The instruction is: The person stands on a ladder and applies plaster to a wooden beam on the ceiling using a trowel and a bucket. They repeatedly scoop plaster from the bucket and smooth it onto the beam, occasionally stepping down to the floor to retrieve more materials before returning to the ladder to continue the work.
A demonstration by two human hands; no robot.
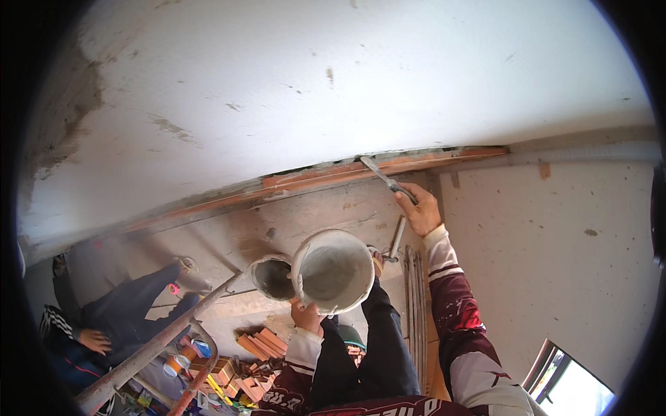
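Observation:
My right hand (420, 208) is wrapped round the dark handle of a narrow-bladed trowel (376, 168). The blade's tip touches the mortar gap between a course of orange bricks (298, 182) and the broad white plastered surface (361, 83). My left hand (307, 317) grips the near rim of a whitish bucket (336, 269), its walls caked with grey mortar. What lies in its bottom looks grey and wet, though the amount is hard to judge. Just left of it is a second, mortar-stained bucket (272, 279), partly hidden behind the first.
Metal scaffold tubes (159, 340) cross the lower left. Stacked orange bricks (262, 343) lie below, beside assorted tools and containers. Another person in dark trousers (132, 298) is at the left. Long boards (414, 291) stand right of my legs, near a pale wall (548, 256) and a window (570, 381).

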